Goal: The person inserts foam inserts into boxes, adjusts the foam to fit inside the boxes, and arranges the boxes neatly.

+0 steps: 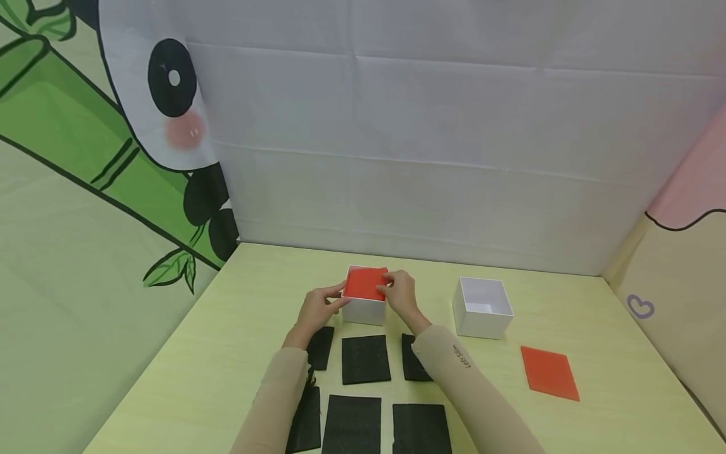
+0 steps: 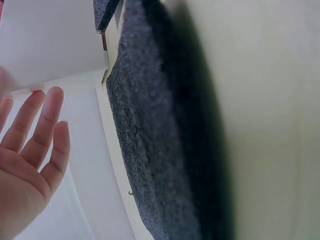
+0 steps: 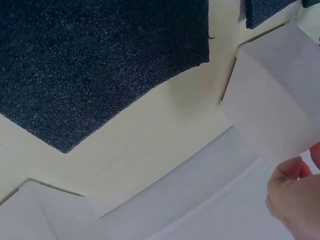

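A white open-top box (image 1: 363, 311) stands at the middle back of the table, a red foam sheet (image 1: 365, 282) lying over its opening. At its right rim, my right hand (image 1: 401, 295) pinches the sheet's edge between thumb and fingers. My left hand (image 1: 317, 312) touches the box's left front corner, thumb at the front and fingers along the side. In the left wrist view, the left fingers (image 2: 50, 112) look fairly straight against the box wall (image 2: 55, 45). The right wrist view shows the right thumb and fingers (image 3: 287, 172) at the box's rim.
A second white box (image 1: 483, 315), open at the top, stands to the right. Another red foam sheet (image 1: 550, 373) lies flat at far right. Several black foam squares (image 1: 365, 359) lie in two rows nearer me, some partly under my forearms. A white cloth wall (image 1: 425, 157) rises behind the table.
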Motion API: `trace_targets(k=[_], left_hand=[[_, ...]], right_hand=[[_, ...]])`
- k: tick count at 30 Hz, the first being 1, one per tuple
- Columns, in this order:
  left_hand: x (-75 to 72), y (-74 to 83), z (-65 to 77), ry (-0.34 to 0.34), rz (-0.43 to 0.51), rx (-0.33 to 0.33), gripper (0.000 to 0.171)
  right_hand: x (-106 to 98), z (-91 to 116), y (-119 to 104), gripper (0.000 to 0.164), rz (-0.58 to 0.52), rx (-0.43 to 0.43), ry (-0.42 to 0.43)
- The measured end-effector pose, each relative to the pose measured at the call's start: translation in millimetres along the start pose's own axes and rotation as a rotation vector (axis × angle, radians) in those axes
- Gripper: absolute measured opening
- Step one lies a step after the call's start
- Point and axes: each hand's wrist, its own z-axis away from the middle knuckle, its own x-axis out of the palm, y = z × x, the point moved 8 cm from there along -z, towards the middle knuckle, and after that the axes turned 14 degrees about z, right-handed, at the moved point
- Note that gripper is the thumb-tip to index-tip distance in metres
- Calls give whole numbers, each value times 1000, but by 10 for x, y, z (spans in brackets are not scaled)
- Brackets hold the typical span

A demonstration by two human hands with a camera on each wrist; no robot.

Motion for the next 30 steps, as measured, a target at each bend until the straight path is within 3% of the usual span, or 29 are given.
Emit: trace_targets(k=[4,10,14,22,30], left_hand=[[-1,18,-8,1,3,9,47],[8,15,-25,3,10,10,46],[22,37,-29,-4,11,24,46],[31,68,-26,-3,26,49,45],[38,70,-20,-8,29,65,46]], right_hand=[[2,12,-57,28,99,-66,1],[16,89,-298,40,336,-367,61],[83,133,-350,49,368,-474,6],[183,184,-406,52,437,-617,-62],[237,180,-430,52,475,-643,-82]])
